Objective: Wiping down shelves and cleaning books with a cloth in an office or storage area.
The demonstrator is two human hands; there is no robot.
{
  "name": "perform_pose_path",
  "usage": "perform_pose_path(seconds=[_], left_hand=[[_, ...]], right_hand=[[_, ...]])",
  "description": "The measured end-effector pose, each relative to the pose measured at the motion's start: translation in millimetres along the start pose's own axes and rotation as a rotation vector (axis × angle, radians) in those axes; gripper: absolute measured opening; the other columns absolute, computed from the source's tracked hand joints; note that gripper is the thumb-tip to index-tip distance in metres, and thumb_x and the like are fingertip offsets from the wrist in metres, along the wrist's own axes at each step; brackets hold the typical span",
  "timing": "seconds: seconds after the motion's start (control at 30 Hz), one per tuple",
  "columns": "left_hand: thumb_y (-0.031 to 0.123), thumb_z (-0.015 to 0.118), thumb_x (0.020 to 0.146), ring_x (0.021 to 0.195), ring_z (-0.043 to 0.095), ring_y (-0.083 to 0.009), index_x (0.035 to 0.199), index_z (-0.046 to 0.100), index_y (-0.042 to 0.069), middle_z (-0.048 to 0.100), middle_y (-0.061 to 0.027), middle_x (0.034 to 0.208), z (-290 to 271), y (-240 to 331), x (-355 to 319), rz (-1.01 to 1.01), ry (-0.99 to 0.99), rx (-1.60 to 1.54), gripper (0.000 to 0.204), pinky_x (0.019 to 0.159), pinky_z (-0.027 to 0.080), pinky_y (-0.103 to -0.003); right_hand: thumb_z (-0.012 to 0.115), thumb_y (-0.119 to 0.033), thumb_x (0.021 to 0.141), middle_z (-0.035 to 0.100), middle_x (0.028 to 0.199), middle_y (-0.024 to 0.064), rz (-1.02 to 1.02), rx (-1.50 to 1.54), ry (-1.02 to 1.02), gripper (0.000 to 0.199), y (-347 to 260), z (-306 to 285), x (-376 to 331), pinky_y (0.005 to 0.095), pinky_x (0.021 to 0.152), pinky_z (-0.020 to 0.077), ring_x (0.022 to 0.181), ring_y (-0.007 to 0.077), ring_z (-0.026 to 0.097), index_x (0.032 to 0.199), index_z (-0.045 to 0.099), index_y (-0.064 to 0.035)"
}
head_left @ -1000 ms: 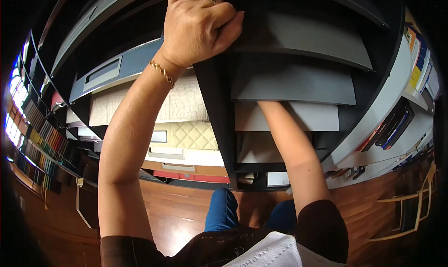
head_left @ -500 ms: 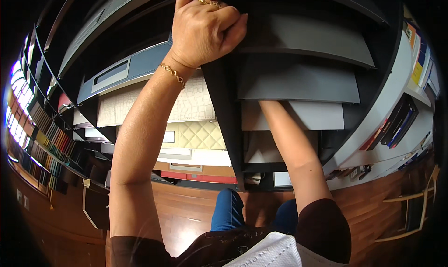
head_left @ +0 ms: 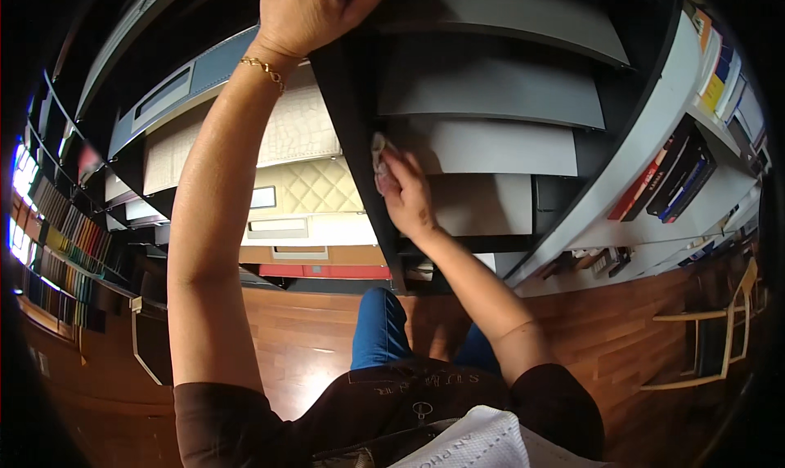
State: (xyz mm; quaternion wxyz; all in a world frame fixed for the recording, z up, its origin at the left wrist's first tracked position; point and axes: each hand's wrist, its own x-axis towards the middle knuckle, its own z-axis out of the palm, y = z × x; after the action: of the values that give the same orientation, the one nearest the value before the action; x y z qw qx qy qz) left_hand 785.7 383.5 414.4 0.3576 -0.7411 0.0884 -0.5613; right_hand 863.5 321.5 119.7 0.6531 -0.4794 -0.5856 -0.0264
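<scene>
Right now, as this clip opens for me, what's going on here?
The right hand holds a small crumpled cloth close to a black upright of a shelf unit; blur hides whether it touches. The left hand is raised and cut off by the picture's upper edge, so its grip cannot be told. Left of the upright is a cream quilted panel, among others; right of it, a dark grey panel sits above a paler one.
</scene>
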Motion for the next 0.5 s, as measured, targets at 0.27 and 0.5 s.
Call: perform_pose_path(seconds=[0.27,0.5], left_hand=[[0.009,0.066,0.072,0.058,0.049,-0.0234,0.053,0.048,0.011,0.044,-0.0047,0.052,-2,-1,-5,0.009,-0.009,0.021,0.026,0.094,0.041,-0.043],[0.009,0.066,0.072,0.059,0.05,-0.0232,0.053,0.049,0.01,0.045,-0.0057,0.054,-2,-1,-6,0.016,-0.016,0.039,0.025,0.094,0.041,-0.044]], right_hand=[[0.051,0.0,0.092,0.057,0.117,0.0177,-0.13,-0.053,-0.007,0.033,-7,-2,-54,0.0317,0.087,0.0472,0.103,0.0309,0.059,0.124,0.056,-0.0011],[0.056,-0.002,0.09,0.059,0.114,0.0137,0.398,0.173,0.202,0.029,47,26,-117,0.028,0.083,0.0483,0.099,0.0189,0.06,0.119,0.058,0.0004]])
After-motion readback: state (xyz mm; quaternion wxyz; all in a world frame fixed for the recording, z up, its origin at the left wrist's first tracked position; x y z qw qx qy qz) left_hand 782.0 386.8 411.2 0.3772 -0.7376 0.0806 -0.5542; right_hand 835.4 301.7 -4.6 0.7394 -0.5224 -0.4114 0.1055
